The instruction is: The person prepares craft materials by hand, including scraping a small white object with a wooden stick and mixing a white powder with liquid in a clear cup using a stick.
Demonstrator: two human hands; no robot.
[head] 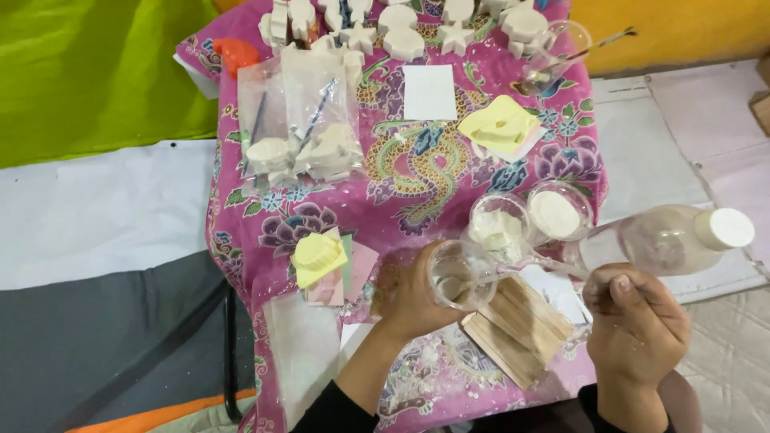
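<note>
Far left: green cloth (88,72) above, white sheet (96,216) and grey mat (104,345) below. On the worktop (401,192), draped in a pink patterned cloth: clear bags (301,120) of white plaster shapes with brushes inside; along the far edge, a row of cast white stars and rounds (401,32), already unmoulded and unpainted. Near edge, left of centre: yellow mould (318,256) lying on pastel paper squares. Centre: blank white card (429,92); second yellow mould (499,127) further right.

Left hand (409,297) curled around a clear plastic cup (459,277), gripping it tilted on its side, mouth toward the camera. Right hand (638,321) closed in a fist, pinching what appears to be a thin clear stick (553,265) that reaches into the cup, though the glare makes this uncertain. Beneath the hands: bundle of flat wooden sticks (517,329). Just beyond the held cup: two more cups (529,216), each with white powder or paste. Far right: clear bottle with white cap (682,236), lying tilted; another cup with brushes (561,48) at the far corner.

Progress, as judged: many casts finished, mixing under way, moulds apparently unfilled. Contents of the held cup hard to make out; forearms cut off at the bottom edge.
</note>
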